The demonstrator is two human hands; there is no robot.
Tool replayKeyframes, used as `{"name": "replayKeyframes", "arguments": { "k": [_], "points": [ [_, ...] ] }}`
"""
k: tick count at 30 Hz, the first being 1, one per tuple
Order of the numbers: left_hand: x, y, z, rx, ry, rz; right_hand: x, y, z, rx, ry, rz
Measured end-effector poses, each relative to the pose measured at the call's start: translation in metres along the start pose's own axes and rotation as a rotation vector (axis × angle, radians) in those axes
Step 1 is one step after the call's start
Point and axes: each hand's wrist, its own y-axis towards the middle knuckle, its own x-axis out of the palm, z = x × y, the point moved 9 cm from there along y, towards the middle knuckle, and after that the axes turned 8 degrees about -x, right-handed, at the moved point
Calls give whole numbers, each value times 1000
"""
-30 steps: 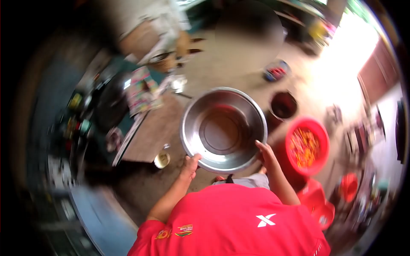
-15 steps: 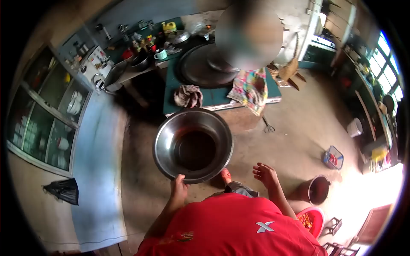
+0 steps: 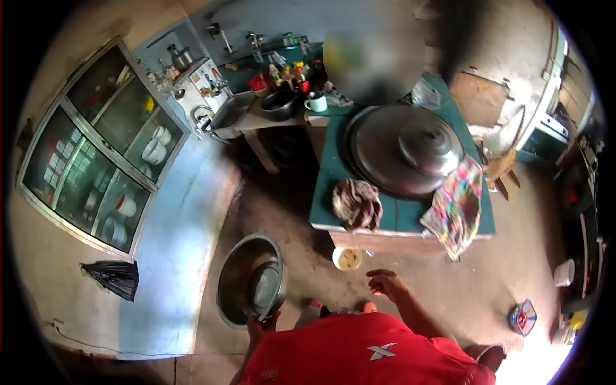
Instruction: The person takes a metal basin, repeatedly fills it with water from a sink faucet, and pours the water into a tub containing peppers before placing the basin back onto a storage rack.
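Observation:
My left hand grips the near rim of a large metal basin, which tilts on my left side. The basin's inside shows a bright round bottom. My right hand is held out in the air with its fingers apart and nothing in it. Beyond that hand, a small bowl with yellowish contents rests on the floor by the stove's foot. The green-topped stove ahead carries a big round metal lid, a crumpled brown cloth and a colourful patterned cloth hanging over its edge.
To the left stands a glass-fronted cabinet holding bowls. A sink, a dark pot and a light green mug line the back counter. A blue basket and a bucket are on the floor at right.
My left hand has swung the basin to the left and tilted it. The view has turned left, bringing the floor bowl into sight. My right hand stays free.

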Motion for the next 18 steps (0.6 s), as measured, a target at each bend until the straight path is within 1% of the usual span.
{"name": "replayKeyframes", "arguments": {
  "k": [2, 3, 5, 6, 8, 9, 10, 11, 12, 14, 15, 16, 18],
  "points": [
    [4, 12, 33, 142, 126, 42, 40, 39, -11, 29, -98, -102],
    [1, 29, 47, 151, 115, 36, 58, 62, -14, 32, -148, -121],
    [-15, 59, 65, 6, -68, 78, 102, 96, -19, 41, -203, -145],
    [-13, 76, 80, 9, -78, 71, 125, 112, -26, 39, -225, -158],
    [-3, 91, 109, -10, -71, 55, 166, 137, -33, 55, -247, -163],
    [1, 97, 126, -16, -68, 60, 187, 153, -36, 5, -259, -195],
    [12, 105, 144, -6, -32, 15, 209, 169, -41, -50, -272, -228],
    [24, 114, 161, 6, 1, -31, 228, 183, -45, -89, -212, -225],
    [28, 128, 177, 6, 1, -29, 241, 195, -48, -87, -211, -226],
    [47, 158, 204, -4, 89, -146, 268, 208, -68, -68, -270, -197],
    [51, 168, 215, -9, 93, -142, 277, 212, -77, -34, -227, -162],
    [72, 175, 235, 158, 342, -222, 278, 225, -78, -31, -226, -158],
    [106, 199, 262, 326, 586, -310, 275, 257, -84, -48, -123, -196]
  ]
}}
